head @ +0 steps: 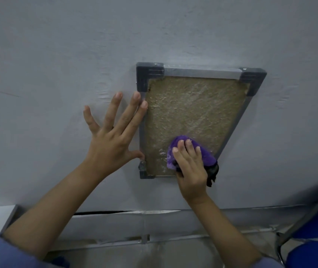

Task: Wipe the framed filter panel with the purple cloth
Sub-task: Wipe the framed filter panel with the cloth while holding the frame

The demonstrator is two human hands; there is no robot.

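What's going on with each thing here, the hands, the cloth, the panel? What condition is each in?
Left hand: fingers spread flat, pressing on the table and the panel's left frame edge.
Right hand: holds the purple cloth, pressing it on the panel.
Purple cloth: bunched up, at the panel's near right corner.
Framed filter panel: lying flat on the grey table, wet-looking streaks near the cloth.

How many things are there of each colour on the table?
Grey: 1, the table
Grey and tan: 1, the filter panel
Purple: 1, the cloth
Blue: 1, the chair, beside the table, not on it
Hands: 2, the left hand and the right hand
Total: 6
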